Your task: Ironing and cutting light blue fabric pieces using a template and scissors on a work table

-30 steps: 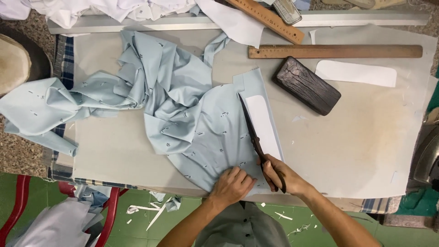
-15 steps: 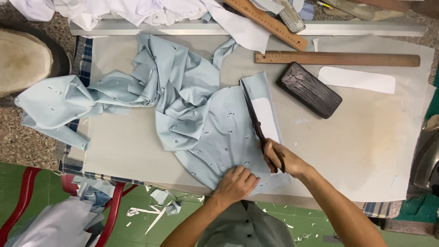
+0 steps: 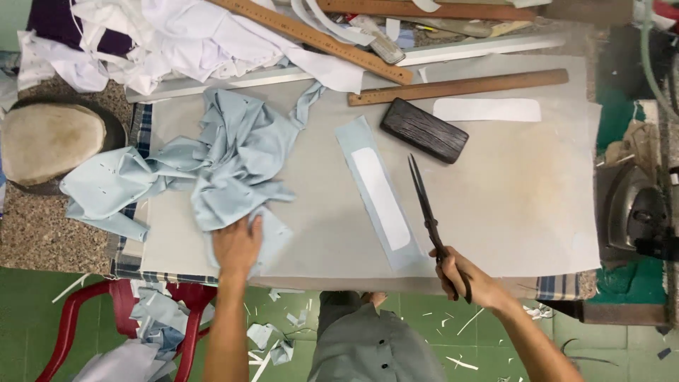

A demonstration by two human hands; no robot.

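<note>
Closest to me, my right hand point(image 3: 470, 279) sits at the near edge of the tabletop point(image 3: 537, 184), fingers wrapped through the handles of the black scissors point(image 3: 428, 212); the blades are closed and point away from me, leaning a little left. My left hand point(image 3: 237, 244) lies flat, palm down and fingers spread, pressing on the near corner of the crumpled light blue cloth point(image 3: 212, 163), which heaps up from there toward the far left. Between my two hands, just left of the scissor blades, lies a cut strip of the same blue cloth point(image 3: 362, 145) with a white lining piece point(image 3: 382, 198) on top. Its long axis runs from the near edge away from me, leaning left, nearly parallel to the blades. The strip is nearer my right hand than my left, and neither hand touches it. Beyond it sit a dark wooden block point(image 3: 424, 131), a white paper shape point(image 3: 488, 110) and a wooden ruler point(image 3: 460, 86). Farthest off are white cloth point(image 3: 177, 35) and a second ruler point(image 3: 318, 39).
</note>
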